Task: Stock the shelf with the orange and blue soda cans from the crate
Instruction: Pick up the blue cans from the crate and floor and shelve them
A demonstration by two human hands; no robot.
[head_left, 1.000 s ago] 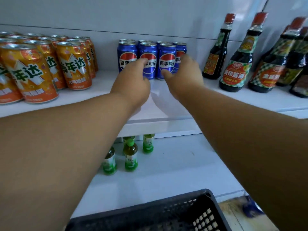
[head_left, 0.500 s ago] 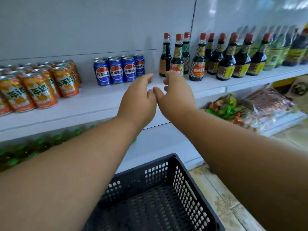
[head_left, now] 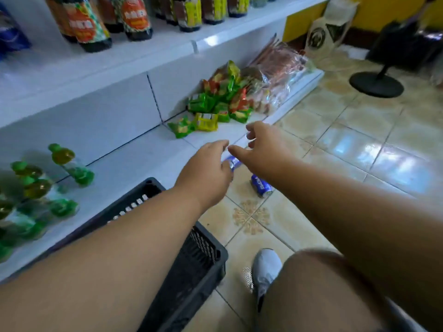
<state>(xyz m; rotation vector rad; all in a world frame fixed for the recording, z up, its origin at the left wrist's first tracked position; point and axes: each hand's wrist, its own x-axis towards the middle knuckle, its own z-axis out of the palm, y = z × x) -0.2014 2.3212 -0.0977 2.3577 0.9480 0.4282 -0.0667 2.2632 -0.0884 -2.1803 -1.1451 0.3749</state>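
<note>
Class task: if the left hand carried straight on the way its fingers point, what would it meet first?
Probably the blue can just past the left hand, partly hidden by both hands. The can seems to lie on the floor by the shelf edge, though depth is unclear.

Both arms are stretched forward and down over the tiled floor (head_left: 347, 144). Left hand (head_left: 206, 173) and right hand (head_left: 261, 149) are seen with fingers loosely spread. Two blue cans lie below them: one (head_left: 261, 186) on the floor, another (head_left: 233, 162) partly hidden between the hands. Black crate (head_left: 203, 257) sits against the lower shelf (head_left: 134, 164).
</note>
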